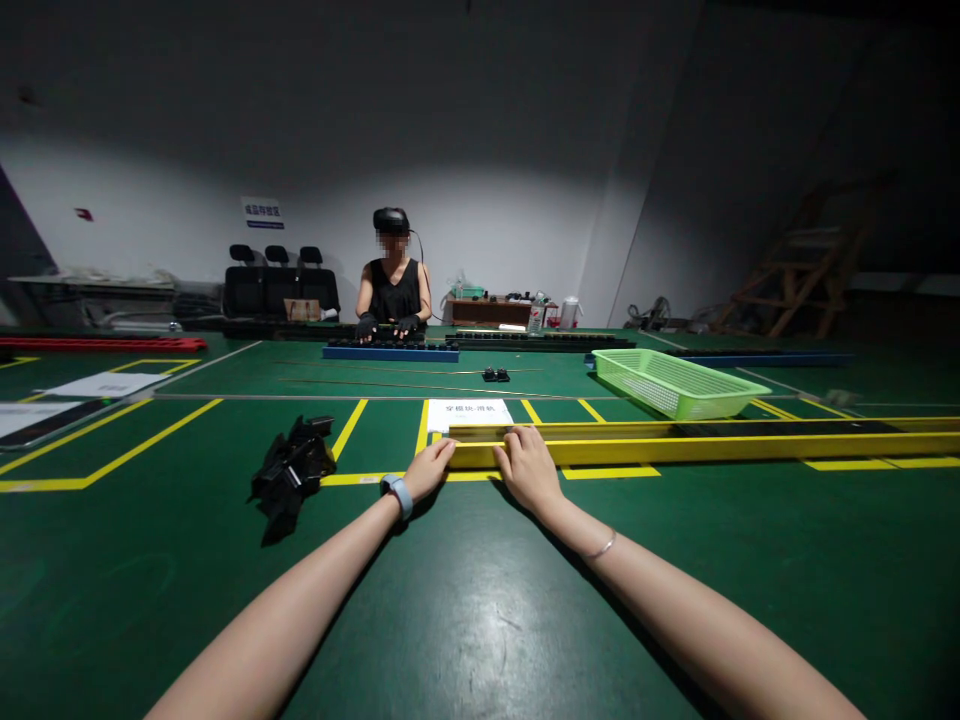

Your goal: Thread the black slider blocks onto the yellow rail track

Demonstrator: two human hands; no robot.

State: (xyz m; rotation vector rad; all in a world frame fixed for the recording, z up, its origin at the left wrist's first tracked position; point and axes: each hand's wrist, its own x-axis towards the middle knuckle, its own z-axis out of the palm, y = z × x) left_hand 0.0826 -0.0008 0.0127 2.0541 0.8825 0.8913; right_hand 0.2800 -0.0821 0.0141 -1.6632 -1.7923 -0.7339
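Observation:
A long yellow channel rail (615,452) lies across the green table and runs off to the right. My left hand (430,470), with a pale watch band at its wrist, is closed in a pinch at the rail's left end. Whether a small part also sits between those fingertips is hidden. Over the rail's near wall, just right of that end, my right hand (531,470) is closed, fingers on top and thumb at the front. Black parts (292,475) lie heaped left of my left hand. Behind the rail is a white paper label (469,413).
Beyond the rail stands a light green basket (675,385). Small black pieces (496,375) and thin rods (390,368) lie mid-table. Across the table, a person (394,290) wearing a headset and dark gloves handles black parts on a blue rail (390,353). At left is a red rail (105,344).

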